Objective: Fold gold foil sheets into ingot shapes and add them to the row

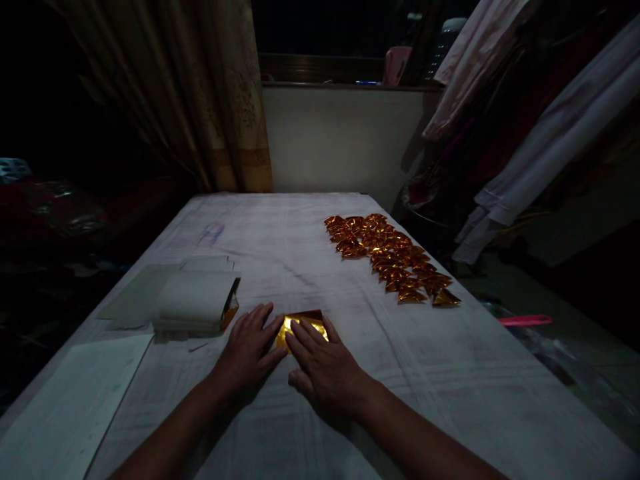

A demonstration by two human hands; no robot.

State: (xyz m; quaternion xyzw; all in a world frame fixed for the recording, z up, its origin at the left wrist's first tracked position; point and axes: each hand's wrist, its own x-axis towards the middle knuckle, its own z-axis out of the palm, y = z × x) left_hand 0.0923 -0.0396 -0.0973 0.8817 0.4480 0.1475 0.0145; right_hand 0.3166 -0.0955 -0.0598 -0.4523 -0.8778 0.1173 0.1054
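Note:
A small sheet of shiny gold foil paper (306,321) lies on the white cloth-covered table (450,387) near its front. My left hand (249,348) lies flat with fingers spread, its fingertips on the foil's left edge. My right hand (325,367) also lies flat, fingers stretched out over the foil's lower part, pressing it down. Neither hand grips anything. To the left sits a stack of white-backed foil sheets (195,307).
A row of several folded gold and orange foil triangles (390,257) runs along the right side of the table. White paper sheets (70,407) lie at the front left. A curtain (200,93) hangs behind; clothes (525,120) hang at the right.

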